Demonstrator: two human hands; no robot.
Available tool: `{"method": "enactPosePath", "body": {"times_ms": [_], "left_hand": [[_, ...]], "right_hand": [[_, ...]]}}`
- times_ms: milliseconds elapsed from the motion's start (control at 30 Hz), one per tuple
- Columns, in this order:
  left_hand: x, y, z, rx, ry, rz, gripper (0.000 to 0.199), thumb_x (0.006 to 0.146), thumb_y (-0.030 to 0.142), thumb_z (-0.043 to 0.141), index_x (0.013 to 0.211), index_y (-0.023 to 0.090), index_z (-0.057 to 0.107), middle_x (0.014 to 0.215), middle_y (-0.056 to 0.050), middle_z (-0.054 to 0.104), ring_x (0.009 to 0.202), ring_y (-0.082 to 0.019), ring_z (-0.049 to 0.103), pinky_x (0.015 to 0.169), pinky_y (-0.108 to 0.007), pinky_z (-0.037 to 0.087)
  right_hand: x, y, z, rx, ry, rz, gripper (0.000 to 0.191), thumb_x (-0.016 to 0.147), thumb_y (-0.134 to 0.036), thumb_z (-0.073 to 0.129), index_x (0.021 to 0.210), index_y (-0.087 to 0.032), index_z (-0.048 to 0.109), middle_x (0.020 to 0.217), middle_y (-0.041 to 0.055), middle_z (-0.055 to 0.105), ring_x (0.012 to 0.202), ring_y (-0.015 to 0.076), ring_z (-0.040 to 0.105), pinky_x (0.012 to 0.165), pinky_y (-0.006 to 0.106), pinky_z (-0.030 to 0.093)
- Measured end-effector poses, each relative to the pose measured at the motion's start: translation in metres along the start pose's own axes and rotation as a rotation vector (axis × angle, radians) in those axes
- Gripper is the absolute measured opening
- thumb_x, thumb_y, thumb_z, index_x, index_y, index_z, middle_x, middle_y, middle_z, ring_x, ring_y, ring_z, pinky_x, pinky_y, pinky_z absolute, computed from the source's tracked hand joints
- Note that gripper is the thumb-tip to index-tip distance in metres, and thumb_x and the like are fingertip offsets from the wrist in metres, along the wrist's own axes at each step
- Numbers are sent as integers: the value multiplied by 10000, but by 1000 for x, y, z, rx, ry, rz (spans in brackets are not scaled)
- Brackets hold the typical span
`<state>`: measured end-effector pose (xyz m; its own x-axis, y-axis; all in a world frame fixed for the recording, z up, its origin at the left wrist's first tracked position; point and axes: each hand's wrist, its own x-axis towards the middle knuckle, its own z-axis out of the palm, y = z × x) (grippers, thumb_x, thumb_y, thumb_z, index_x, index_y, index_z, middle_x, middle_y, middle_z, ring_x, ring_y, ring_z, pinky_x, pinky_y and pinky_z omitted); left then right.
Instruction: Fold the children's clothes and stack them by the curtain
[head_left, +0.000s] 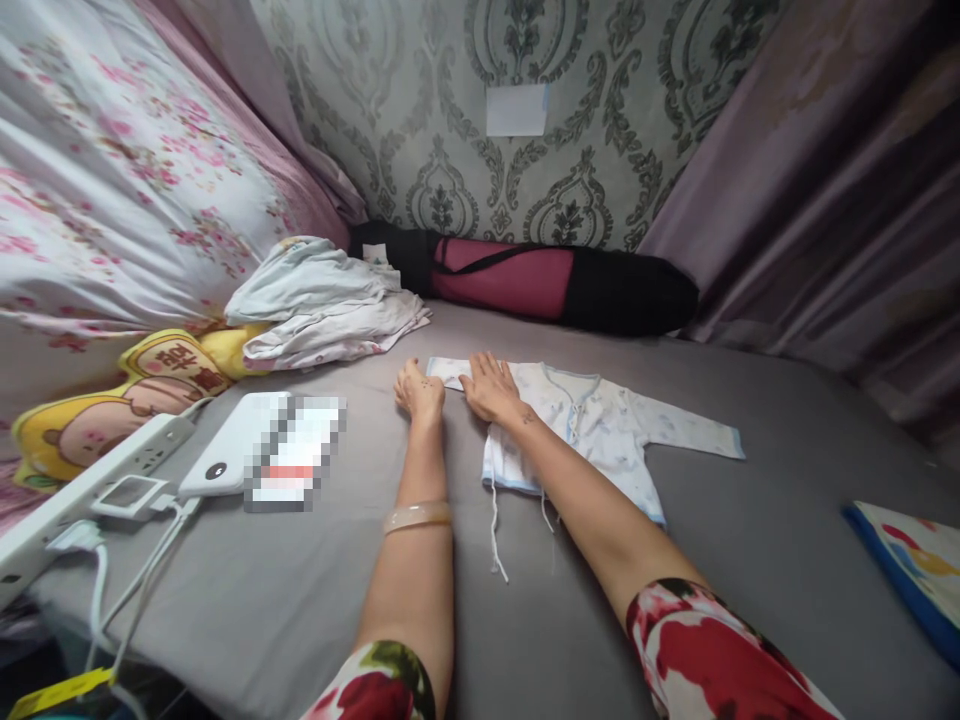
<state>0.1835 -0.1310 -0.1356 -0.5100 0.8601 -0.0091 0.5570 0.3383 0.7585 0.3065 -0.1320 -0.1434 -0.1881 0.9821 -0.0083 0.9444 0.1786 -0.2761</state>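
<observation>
One small white, blue-trimmed cloth shirt [604, 425] lies crosswise, sleeve [454, 370] under flat-fingered right hand [491, 390]; curled left hand [421, 392] beside cuff [430, 367], grip unclear.

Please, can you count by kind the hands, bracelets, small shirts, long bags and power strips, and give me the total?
Hands, left hand and right hand: 2
Bracelet: 1
Small shirt: 1
Long bag: 1
Power strip: 1
Total: 6

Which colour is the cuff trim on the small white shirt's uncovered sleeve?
Light blue; the cuff trim shows best in the head view.
</observation>
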Motion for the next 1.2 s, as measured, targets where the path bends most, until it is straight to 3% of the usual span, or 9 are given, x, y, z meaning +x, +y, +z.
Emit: {"method": "enactPosePath", "body": {"times_ms": [233,500,667,900,1100,1200], "left_hand": [[1,0,-4,-61,23,-46,501,814,75,445,1304,158,509,1329,-138,563,1268,-271,479,1048,-392,359],[14,-9,4,-194,39,-55,461,790,62,443,1232,156,536,1277,-132,587,1224,-229,524,1022,-340,382],[28,-20,14,-310,97,-81,426,769,71,433,1169,161,548,1199,-113,614,1154,-219,572,991,-326,415],[38,-28,22,-370,130,-107,410,754,89,436,1143,156,543,1188,-114,605,1136,-214,578,987,-322,427],[38,-29,27,-301,147,-68,390,762,101,449,1135,175,539,1173,-103,618,1122,-215,586,976,-334,437],[31,-23,21,-236,132,-77,385,773,79,440,1135,161,545,1182,-116,620,1138,-222,579,978,-336,430]], "right_hand": [[-2,-3,10,-46,-63,20,626,983,-501,167,1530,-204,227,1603,111,139,1461,310,64,1143,535,26],[4,-10,-1,-31,-171,36,580,970,-552,168,1514,-361,227,1612,89,100,1451,382,45,1086,653,34],[9,-27,-1,-1,-156,-63,586,980,-519,170,1521,-302,235,1609,98,114,1460,337,52,1117,604,29],[11,-42,16,-6,-109,-159,577,995,-439,167,1525,-220,238,1606,92,129,1468,273,63,1142,568,21],[13,-38,10,144,-171,-156,592,997,-453,159,1522,-194,247,1601,95,150,1468,272,86,1154,554,48],[5,-23,-4,273,-96,-161,584,1001,-446,203,1512,-172,274,1579,102,234,1457,263,156,1164,510,118]]}}
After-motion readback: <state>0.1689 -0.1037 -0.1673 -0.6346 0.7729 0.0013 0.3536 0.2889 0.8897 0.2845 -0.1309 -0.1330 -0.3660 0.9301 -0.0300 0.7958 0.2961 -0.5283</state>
